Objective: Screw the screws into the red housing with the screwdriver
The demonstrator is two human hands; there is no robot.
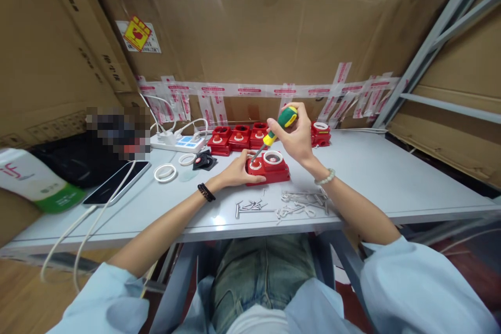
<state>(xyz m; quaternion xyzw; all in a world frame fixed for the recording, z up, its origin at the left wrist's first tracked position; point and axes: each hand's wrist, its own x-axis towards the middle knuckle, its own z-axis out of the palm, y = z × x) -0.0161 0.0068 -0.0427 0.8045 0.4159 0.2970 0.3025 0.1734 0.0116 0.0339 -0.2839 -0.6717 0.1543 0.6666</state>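
Note:
A red housing point(274, 171) with a white ring around its round opening lies on the grey table, gripped at its left end by my left hand point(237, 169). My right hand point(296, 135) is wrapped round the green and yellow handle of a screwdriver point(282, 122). The tool slants down to the left, its tip at the left part of the housing beside a smaller round fitting point(255, 165). Whether the tip sits in a screw is too small to tell. Just in front of the housing lie loose screws point(256, 204) and a T-handled metal tool point(254, 211).
Several red housings point(239, 138) stand behind, with another point(321, 134) to the right. White rings point(165, 173) and a black part point(204, 160) lie left. Metal pieces point(301, 201) lie near the front edge. A power strip point(180, 142), phone point(117, 183) and cables are further left; cardboard rises behind.

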